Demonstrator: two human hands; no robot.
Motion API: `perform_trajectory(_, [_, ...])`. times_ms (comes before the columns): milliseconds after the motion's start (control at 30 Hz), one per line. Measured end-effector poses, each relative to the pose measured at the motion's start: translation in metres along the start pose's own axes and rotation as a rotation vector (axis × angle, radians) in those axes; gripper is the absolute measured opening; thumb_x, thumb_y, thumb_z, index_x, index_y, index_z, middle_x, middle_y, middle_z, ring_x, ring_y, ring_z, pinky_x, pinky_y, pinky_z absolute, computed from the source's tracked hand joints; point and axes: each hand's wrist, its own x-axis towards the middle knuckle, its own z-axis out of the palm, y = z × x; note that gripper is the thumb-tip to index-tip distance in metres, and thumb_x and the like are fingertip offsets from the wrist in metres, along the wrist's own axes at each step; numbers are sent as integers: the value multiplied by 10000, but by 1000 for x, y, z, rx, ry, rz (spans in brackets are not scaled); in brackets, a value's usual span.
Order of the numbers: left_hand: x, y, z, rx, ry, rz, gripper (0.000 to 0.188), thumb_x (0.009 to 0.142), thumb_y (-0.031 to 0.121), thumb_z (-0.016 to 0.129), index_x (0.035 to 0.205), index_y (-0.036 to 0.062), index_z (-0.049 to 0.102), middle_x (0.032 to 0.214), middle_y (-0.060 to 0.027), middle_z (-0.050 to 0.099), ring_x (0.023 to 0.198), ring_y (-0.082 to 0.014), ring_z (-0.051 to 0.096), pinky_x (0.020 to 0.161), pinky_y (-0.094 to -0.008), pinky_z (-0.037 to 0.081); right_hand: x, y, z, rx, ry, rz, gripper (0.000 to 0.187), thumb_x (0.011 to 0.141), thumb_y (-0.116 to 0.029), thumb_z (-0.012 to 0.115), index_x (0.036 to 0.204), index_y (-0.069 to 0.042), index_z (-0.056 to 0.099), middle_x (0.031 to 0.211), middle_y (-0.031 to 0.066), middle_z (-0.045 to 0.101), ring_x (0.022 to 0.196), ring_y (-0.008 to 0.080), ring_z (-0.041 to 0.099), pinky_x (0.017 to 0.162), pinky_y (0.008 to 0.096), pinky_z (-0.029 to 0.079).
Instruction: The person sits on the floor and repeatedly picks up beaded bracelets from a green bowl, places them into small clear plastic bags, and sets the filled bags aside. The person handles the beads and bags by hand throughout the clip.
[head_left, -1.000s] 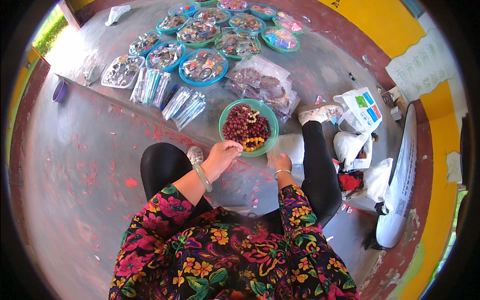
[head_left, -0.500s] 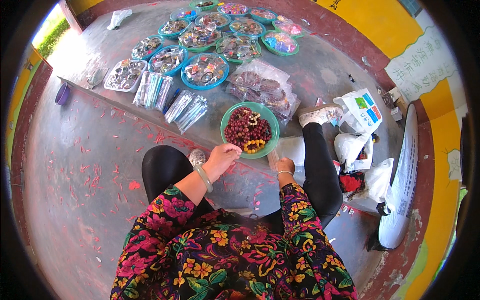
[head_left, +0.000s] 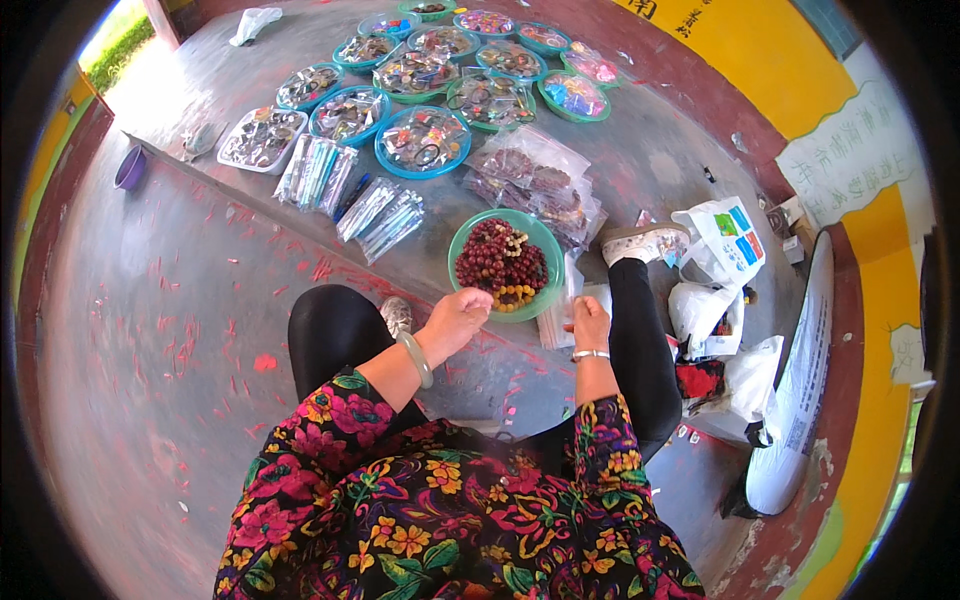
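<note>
My left hand [head_left: 458,322], with a pale bangle at the wrist, is closed in a pinch at the near left rim of a green plastic bowl [head_left: 549,243]. Whatever its fingertips hold is too small to make out. In the bowl lie dark red bead strings [head_left: 490,255], some cream beads and a string of yellow beads [head_left: 514,296]. On the other side, my right hand [head_left: 590,325], wearing a silver bangle, has its fingers closed beside clear plastic bags [head_left: 553,322]. I cannot tell whether it grips a bag or something thin.
Beyond the bowl lie bagged bracelets [head_left: 530,175], packs of pens [head_left: 380,220] and several basins of bagged small goods [head_left: 423,140]. White plastic bags [head_left: 722,240] sit past my right foot. A raised floor edge [head_left: 250,205] runs across; a purple bucket [head_left: 131,168] stands far left.
My right hand has risen and shifted right, away from the clear bags. My left hand has moved slightly right along the bowl's near rim, still pinched. The whole view has shifted a little.
</note>
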Motion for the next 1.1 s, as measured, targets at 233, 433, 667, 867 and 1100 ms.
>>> perform_trajectory(233, [-14, 40, 1, 176, 30, 495, 536, 764, 97, 635, 1241, 45, 396, 1230, -99, 433, 1128, -153, 405, 907, -286, 367, -53, -31, -11, 583, -882, 222, 126, 831, -172, 536, 829, -47, 554, 701, 42, 591, 553, 119, 556, 498, 212, 460])
perform_trajectory(433, [-16, 38, 2, 7, -252, 164, 204, 826, 111, 576, 1010, 24, 566, 863, -3, 559, 693, -56, 506, 585, -204, 429, -61, -35, -15, 500, -922, 224, 179, 842, -219, 541, 893, -47, 559, 733, 14, 589, 614, 92, 553, 531, 200, 443])
perform_trajectory(667, [-17, 38, 5, -10, -235, 128, 158, 857, 139, 530, 907, -2, 584, 751, -22, 596, 631, -80, 546, 544, -226, 453, -63, -40, -10, 290, -755, -81, 224, 808, -191, 611, 957, -26, 584, 775, 4, 600, 690, 82, 527, 684, 223, 415])
perform_trajectory(867, [-14, 32, 2, 69, -220, 129, 150, 862, 123, 507, 896, -8, 572, 765, -41, 610, 680, -102, 579, 587, -245, 469, -61, -37, -13, 176, -665, -66, 173, 787, -133, 633, 896, 1, 638, 758, 13, 616, 698, 88, 536, 667, 225, 424])
perform_trajectory(1100, [-10, 27, -1, 141, -184, 75, 147, 843, 125, 532, 908, -3, 561, 803, -49, 613, 698, -105, 576, 611, -245, 469, -67, -47, -15, 107, -612, -147, 142, 758, -103, 656, 820, 25, 652, 735, 35, 623, 683, 97, 549, 653, 222, 433])
